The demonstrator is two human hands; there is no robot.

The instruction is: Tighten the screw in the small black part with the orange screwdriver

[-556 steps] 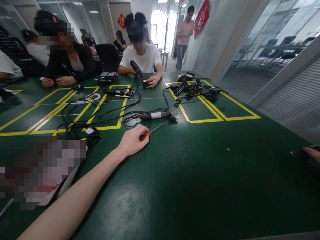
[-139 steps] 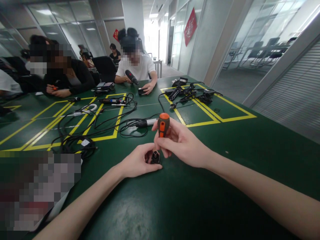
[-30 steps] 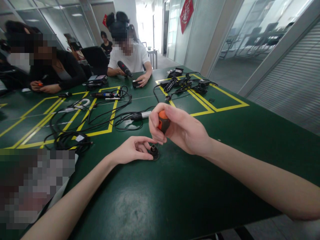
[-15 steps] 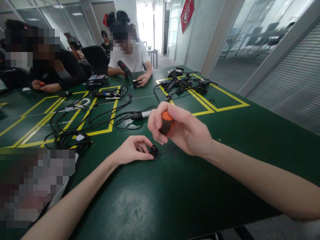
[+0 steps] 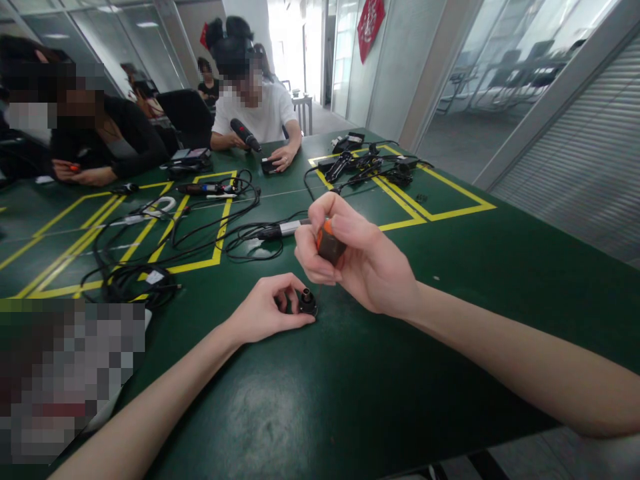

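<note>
Left hand [image 5: 267,310]: fingers clamped around black fitting [image 5: 307,303], apparently to steady it.
Black fitting: upright on worktop [image 5: 390,373].
Right hand [image 5: 373,260]: fingers wrapped around screwdriver handle [image 5: 330,247], raised nearby, presumably for control.

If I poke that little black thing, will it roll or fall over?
The little black thing would probably slide rather than roll, because its wide, flat-looking base seems to rest on the green table. Pushing high up might tip it, since a narrow stem pokes up. It is probably stiff, as it shows no bend in the left hand.
</note>
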